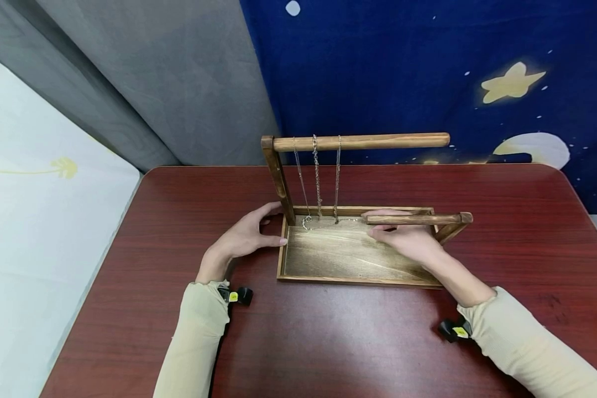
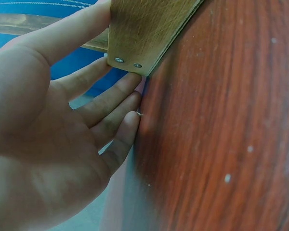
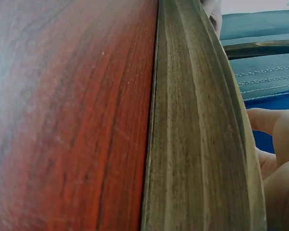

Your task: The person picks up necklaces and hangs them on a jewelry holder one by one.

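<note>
A wooden jewelry stand has a shallow tray, a tall bar and a lower bar. Several thin chain necklaces hang from the tall bar's left half. Their lower ends reach the tray floor, where a silvery chain runs toward my right fingertips. My left hand touches the tray's left end, thumb on the rim, fingers spread nearly straight. Two screws show beside those fingers in the left wrist view. Under the lower bar reaches my right hand; the bar partly hides its fingertips and whatever they touch.
The tray stands on a reddish-brown table. Behind the table hang a grey curtain and a blue cloth with stars. A white sheet lies along the left side.
</note>
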### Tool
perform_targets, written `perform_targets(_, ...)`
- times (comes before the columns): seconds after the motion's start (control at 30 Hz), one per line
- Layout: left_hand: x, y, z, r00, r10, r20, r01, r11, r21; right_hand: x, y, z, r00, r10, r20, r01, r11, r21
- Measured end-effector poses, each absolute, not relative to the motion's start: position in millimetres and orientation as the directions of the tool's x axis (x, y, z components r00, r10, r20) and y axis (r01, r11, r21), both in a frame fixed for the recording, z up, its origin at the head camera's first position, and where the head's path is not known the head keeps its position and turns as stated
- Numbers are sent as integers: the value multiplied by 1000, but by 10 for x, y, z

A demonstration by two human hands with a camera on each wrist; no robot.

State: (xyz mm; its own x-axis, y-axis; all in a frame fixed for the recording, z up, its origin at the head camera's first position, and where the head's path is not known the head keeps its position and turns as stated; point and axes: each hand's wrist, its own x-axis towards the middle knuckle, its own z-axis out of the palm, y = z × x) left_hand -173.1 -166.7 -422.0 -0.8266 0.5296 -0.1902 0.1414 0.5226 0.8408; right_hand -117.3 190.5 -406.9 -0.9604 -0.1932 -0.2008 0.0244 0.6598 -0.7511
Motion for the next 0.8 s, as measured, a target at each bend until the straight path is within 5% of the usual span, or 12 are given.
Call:
perform_targets(0.17,-1727,-1655,-4206,-825,535,-185,142,513,846,-1198,1897,-4093,-955,-243,-172,-15,617,-787)
perform_targets(0.43,-1755,-1640,-4215,-821,541,-182,153,516,843,-1196,1919,-4078,-933,-187,-306,86,712,-696)
perform_targets(0.8,-1775,-1627,-4211,-822,548,-156,168,495,853,-1221,1919,-4084,-942,-198,-270,48,718,-694)
